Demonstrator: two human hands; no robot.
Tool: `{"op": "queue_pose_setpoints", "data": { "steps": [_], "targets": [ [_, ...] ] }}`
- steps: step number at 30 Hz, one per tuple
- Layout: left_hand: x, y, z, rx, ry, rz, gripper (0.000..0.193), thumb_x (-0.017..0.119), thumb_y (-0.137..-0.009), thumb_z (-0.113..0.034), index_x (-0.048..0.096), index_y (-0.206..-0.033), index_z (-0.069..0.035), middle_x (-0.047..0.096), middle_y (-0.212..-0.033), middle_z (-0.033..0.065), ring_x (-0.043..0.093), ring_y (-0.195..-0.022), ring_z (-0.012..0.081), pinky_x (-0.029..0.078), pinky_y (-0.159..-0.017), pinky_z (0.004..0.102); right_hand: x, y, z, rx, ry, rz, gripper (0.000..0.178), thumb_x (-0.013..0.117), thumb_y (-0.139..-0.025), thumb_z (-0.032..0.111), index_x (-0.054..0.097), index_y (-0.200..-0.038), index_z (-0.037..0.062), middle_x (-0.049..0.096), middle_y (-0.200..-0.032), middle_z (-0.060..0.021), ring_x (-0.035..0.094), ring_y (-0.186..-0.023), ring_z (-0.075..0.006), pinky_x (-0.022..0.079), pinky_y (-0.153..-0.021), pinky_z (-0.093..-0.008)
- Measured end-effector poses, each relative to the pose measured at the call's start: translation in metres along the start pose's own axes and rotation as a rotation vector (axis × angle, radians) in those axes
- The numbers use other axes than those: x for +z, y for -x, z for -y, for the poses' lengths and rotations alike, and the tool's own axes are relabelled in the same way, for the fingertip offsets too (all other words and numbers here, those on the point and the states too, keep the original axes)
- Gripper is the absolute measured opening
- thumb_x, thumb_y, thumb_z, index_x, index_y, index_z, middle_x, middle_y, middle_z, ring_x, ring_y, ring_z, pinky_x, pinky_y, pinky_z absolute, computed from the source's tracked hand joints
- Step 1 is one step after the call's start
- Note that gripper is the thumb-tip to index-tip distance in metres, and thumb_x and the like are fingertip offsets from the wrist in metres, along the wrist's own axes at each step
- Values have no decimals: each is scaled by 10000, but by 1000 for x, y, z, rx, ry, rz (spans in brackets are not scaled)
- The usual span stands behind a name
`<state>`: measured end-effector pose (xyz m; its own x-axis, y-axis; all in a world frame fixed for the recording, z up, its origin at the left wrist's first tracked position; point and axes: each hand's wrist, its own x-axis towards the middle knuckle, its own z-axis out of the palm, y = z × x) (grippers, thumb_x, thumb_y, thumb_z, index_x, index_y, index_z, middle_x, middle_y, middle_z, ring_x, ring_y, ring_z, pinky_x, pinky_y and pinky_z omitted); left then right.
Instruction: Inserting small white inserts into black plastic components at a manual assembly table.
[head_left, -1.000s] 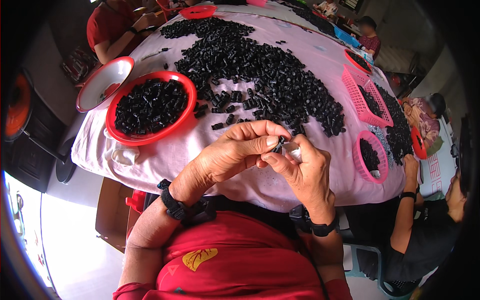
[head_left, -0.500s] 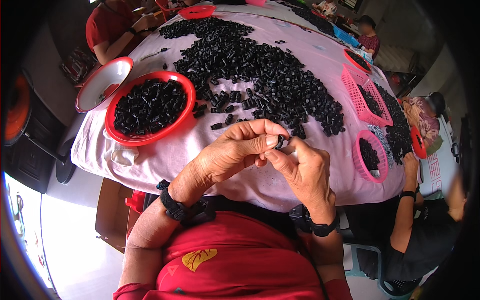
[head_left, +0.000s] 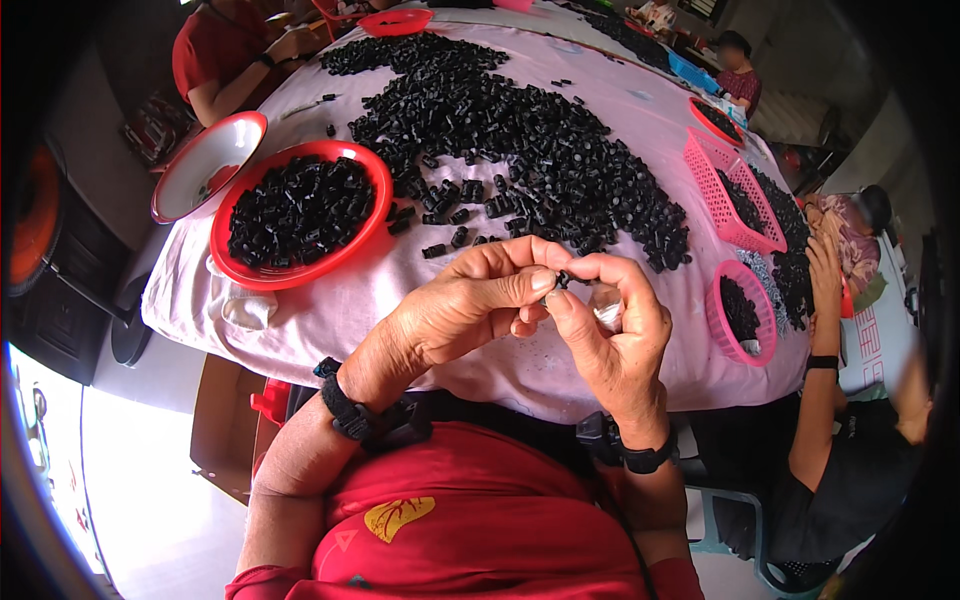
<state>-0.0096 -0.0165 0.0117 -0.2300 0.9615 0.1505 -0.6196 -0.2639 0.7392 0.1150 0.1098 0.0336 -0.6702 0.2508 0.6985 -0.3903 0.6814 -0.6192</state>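
Both hands meet over the near edge of the table. A small black plastic part (head_left: pixel 559 281) sits at their fingertips. My left hand (head_left: pixel 480 295) pinches it between thumb and forefinger, other fingers curled beneath. My right hand (head_left: pixel 620 325) closes thumb and forefinger on the same part from the other side. Something whitish and shiny (head_left: pixel 607 308) shows inside my right hand's curled fingers; its kind is unclear. Just beyond the hands lies a big heap of black cylindrical plastic parts (head_left: pixel 500 125). To the left, a red basin (head_left: pixel 384 215) is filled with similar parts.
A white basin with red rim (head_left: pixel 175 180) stands at the left edge. On the right are a pink rectangular basket (head_left: pixel 735 200) and a pink round basket (head_left: pixel 765 330), both with black parts. A co-worker's arm (head_left: pixel 822 300) reaches in there. Other people sit around the pink-covered table (head_left: pixel 330 330).
My right fingers have shifted and opened slightly around the black part, exposing the whitish thing in the palm. The co-worker's hand at right has moved farther up the table.
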Motion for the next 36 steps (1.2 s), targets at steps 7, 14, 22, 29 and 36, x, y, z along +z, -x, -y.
{"op": "queue_pose_setpoints", "data": {
  "steps": [7,14,22,29,36],
  "targets": [
    [-2,-3,6,-32,-18,53,287,627,-907,-184,551,-1145,-41,575,-936,2,493,-702,61,403,-591,195,-1,2,-6,61,-163,12,88,624,-894,68,594,-935,-3,663,-725,-58,661,-640,-97,475,-509,-199],
    [0,-2,3,-18,-37,21,285,637,-901,-189,553,-1134,-47,569,-899,-13,490,-699,61,400,-589,193,-4,2,2,151,-91,78,112,650,-877,80,597,-942,5,662,-721,-51,647,-659,-62,461,-522,-186],
    [0,-5,6,-21,-46,7,269,640,-899,-180,556,-1118,-48,566,-881,-20,494,-695,50,401,-589,189,0,4,-7,87,-144,-5,77,632,-881,52,600,-933,3,668,-738,-48,657,-676,-80,473,-545,-190],
    [1,-3,4,-8,-24,46,270,637,-902,-187,557,-1120,-50,567,-887,-17,499,-699,53,402,-588,191,-1,3,-5,65,-114,-56,59,628,-885,61,611,-904,8,622,-660,-5,559,-563,-34,402,-488,-184],
    [2,1,-3,5,-31,-22,272,634,-902,-192,579,-1127,-50,569,-836,-27,519,-704,44,391,-596,193,-8,4,-4,73,-77,-38,173,691,-857,148,579,-800,29,550,-576,33,425,-478,7,305,-425,-185]
  ]
}}
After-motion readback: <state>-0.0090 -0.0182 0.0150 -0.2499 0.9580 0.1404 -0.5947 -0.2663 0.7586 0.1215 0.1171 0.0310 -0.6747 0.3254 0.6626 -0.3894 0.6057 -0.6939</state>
